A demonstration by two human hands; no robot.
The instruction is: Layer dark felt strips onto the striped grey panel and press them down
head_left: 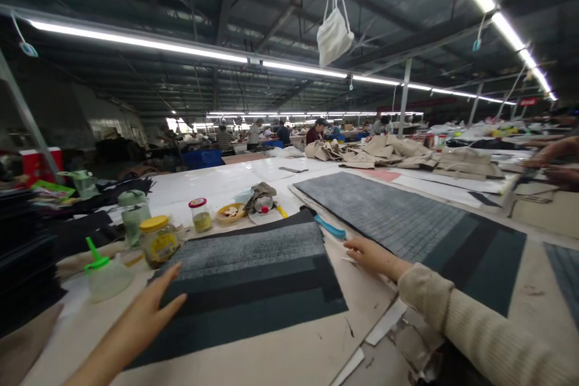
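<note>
My left hand [143,321] has its fingers spread, thumb apart, at the left edge of a dark green and grey fabric panel [253,289]. It holds nothing. The panel lies flat on the table and has a speckled grey upper band. My right hand [373,256], in a cream ribbed sleeve, reaches in from the right with fingers stretched out over the gap between this panel and a larger grey and dark green fabric piece [384,211]. Just beyond its fingertips is a curved blue handle-like thing [330,228]; its kind is unclear.
Left of the panel stand a yellow-lidded jar [159,244], a green-nozzled squeeze bottle [104,277] and a red-lidded jar [200,216]. A yellow bowl [230,213] sits behind. Beige fabric pieces [389,149] are heaped farther back. Another person's hands [556,160] show at the right edge.
</note>
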